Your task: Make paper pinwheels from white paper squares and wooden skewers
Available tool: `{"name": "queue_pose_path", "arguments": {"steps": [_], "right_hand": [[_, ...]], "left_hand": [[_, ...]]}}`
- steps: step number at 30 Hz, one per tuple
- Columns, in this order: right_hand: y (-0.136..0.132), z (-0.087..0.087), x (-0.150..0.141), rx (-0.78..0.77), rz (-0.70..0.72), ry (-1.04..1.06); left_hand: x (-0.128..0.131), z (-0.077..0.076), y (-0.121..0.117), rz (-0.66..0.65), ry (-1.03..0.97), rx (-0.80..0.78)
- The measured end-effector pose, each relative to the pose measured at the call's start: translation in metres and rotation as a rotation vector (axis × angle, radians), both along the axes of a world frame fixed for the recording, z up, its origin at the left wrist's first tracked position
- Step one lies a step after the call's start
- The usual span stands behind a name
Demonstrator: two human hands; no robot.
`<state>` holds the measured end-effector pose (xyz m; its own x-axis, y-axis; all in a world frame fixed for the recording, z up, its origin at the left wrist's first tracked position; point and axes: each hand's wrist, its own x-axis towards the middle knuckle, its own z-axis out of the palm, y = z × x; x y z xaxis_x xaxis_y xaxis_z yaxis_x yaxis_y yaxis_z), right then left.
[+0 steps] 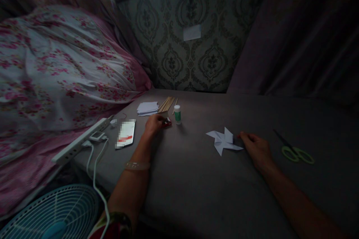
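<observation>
My left hand [154, 124] reaches to a small red box [167, 122] with small dark bits in it. Its fingers are bent together at the box's edge, and their tips are hard to see in the dim light. Right beside the box stands a white-capped bottle with a green label [177, 115]. A folded white paper pinwheel [223, 141] lies flat on the grey surface. Just right of it, my right hand [256, 147] has thumb and forefinger pinched together close to one of its points. Whatever sits in that pinch is too small to name.
Green-handled scissors [294, 152] lie at the right. Farther back are a stack of white paper [147, 108] and several wooden sticks [167, 104]. A phone [126, 133], a power strip [81, 140] with cables and a blue fan [56, 216] are at the left.
</observation>
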<state>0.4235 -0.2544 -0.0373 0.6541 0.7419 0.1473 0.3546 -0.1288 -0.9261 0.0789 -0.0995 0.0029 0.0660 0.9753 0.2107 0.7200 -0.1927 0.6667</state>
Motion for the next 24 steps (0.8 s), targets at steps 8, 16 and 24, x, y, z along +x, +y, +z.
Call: {"name": "queue_pose_path", "arguments": {"steps": [8, 16, 24], "right_hand": [[-0.002, 0.009, -0.004, -0.043, -0.004, 0.028], [-0.002, 0.009, -0.004, -0.020, 0.011, 0.025], [-0.001, 0.007, -0.004, -0.039, -0.008, 0.032]], "left_hand": [[-0.004, -0.003, 0.003, 0.086, -0.358, 0.056], [0.000, 0.002, -0.005, 0.165, -0.533, 0.003], [0.002, 0.013, -0.008, 0.232, -0.800, -0.213]]}}
